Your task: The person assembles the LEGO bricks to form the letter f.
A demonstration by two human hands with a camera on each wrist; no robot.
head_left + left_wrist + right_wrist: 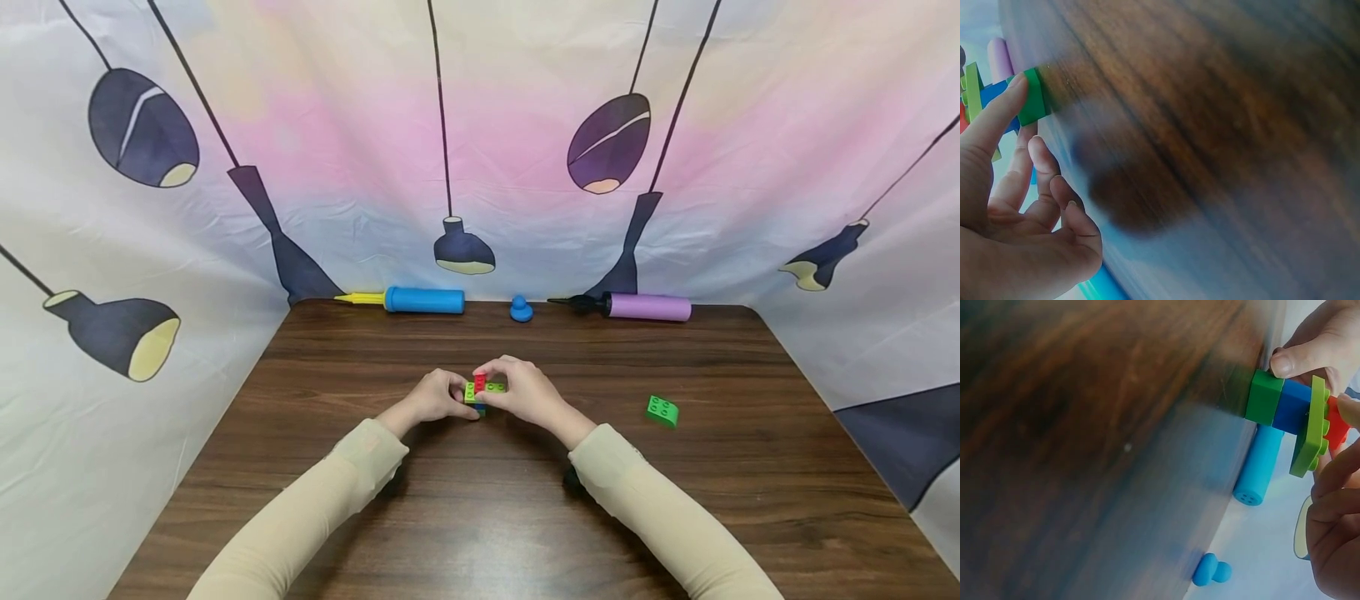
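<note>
A small stack of toy building bricks stands at the middle of the table. From the bottom up it has a green brick (1264,399), a blue brick (1292,406), a wider lime-green plate (1313,431) with studs, and a red brick (1337,425). My left hand (433,397) pinches the green brick low on the stack between thumb and finger, its other fingers loosely bent. From the other side, my right hand (528,393) pinches the red brick at the top. Part of the red brick is hidden behind the right fingers.
To the right lies a loose green brick (662,409) with a curved side. Along the back edge are a blue hand pump (425,300) with a yellow nozzle, a small blue knobbed piece (521,309) and a purple hand pump (649,307). A printed cloth (517,150) hangs behind the table.
</note>
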